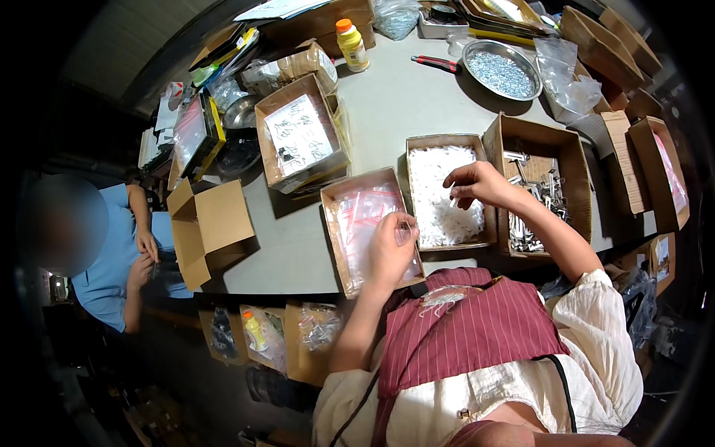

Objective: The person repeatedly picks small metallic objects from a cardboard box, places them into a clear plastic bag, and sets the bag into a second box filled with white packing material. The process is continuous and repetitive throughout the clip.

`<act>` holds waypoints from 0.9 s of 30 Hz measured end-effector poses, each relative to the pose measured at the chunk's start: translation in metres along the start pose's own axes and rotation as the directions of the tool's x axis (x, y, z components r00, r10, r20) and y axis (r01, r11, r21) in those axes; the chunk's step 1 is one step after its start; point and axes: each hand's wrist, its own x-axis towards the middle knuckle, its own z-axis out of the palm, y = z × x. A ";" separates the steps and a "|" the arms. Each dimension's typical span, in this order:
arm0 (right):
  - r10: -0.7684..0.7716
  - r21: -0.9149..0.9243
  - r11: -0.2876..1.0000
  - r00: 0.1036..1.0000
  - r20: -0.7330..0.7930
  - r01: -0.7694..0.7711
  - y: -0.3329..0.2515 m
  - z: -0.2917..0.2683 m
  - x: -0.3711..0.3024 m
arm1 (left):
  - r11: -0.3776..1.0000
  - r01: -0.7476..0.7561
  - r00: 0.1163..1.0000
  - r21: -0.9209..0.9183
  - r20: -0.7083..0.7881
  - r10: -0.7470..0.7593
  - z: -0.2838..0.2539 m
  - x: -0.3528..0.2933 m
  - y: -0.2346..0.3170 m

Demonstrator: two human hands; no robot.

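Observation:
My left hand (390, 252) is closed on a small clear plastic bag (403, 234), above the near right part of a cardboard box of clear bags with red-edged tops (366, 207). To its right stands a cardboard box filled with small white plastic pieces (439, 179). Over that box my right hand (480, 185) pinches one small white piece (453, 200) between its fingertips. My right forearm crosses a deeper box (585, 179) that holds loose metal parts (550, 195), and hides some of them.
A steel bowl of small metal pieces (503, 73), red-handled cutter (436, 63) and yellow bottle (352, 48) stand farther back. Left are a carton with a handwritten sheet (298, 134) and an open carton (223, 216). A person in blue (108, 253) sits at the left.

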 end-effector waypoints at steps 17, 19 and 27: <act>-0.563 -0.462 0.732 0.827 0.003 0.500 -0.050 0.011 -0.070 | 0.957 0.007 0.986 -0.289 0.163 0.042 0.070 0.025 0.031; -0.609 -0.435 0.726 0.792 -0.046 0.533 -0.043 0.008 -0.069 | 0.951 0.008 0.985 -0.310 0.165 0.045 0.072 0.025 0.039; -0.572 -0.510 0.764 0.780 -0.252 0.395 -0.004 -0.027 -0.055 | 0.864 0.029 0.986 -0.502 0.155 0.057 0.072 0.024 0.037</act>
